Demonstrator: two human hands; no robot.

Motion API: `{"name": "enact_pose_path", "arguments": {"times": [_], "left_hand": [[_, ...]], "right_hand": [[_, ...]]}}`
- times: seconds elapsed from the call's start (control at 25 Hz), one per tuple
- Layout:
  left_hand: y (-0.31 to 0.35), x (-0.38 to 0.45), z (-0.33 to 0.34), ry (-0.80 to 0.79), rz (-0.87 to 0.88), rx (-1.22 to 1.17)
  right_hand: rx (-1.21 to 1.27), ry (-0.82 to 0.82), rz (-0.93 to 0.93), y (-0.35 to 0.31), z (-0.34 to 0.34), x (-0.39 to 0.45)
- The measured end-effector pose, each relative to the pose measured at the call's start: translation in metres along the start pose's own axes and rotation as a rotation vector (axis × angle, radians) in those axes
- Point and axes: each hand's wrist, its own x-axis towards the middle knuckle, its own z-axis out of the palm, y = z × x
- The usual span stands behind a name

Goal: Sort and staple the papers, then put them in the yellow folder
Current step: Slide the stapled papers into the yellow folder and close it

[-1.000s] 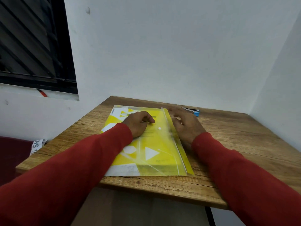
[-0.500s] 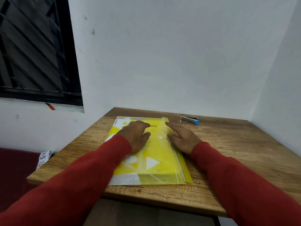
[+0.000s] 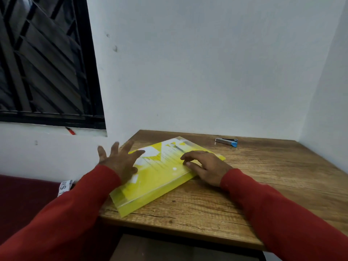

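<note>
I see the yellow folder (image 3: 160, 176) lying skewed on the wooden surface (image 3: 263, 176), papers (image 3: 169, 157) showing through. My right hand (image 3: 205, 168) presses it flat with relaxed fingers, likely steadying it; my left hand (image 3: 118, 161) spreads open at its left edge, holding nothing. The stapler (image 3: 226, 141) sits apart.

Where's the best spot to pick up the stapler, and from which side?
Probably from above, pinching the long sides of the stapler at its silver middle. It lies flat on the table, apart from the folder, blue end pointing right. The right hand is nearer.
</note>
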Motion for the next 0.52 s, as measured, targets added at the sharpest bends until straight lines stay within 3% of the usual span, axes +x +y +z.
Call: {"name": "enact_pose_path", "arguments": {"times": [0.16,0.32,0.44,0.52], "left_hand": [[-0.004,-0.004,0.018,-0.133,0.045,-0.136],[-0.003,-0.001,0.011,-0.144,0.047,-0.13],[0.007,0.008,0.016,-0.13,0.033,-0.135],[0.01,0.02,0.022,-0.133,0.015,-0.182]], "right_hand": [[-0.229,-0.258,0.195,0.004,0.002,0.004],[-0.317,-0.323,0.304,0.009,0.009,0.034],[-0.399,-0.132,0.287,0.008,0.018,0.07],[-0.28,0.034,0.192,-0.002,0.025,0.085]]}}
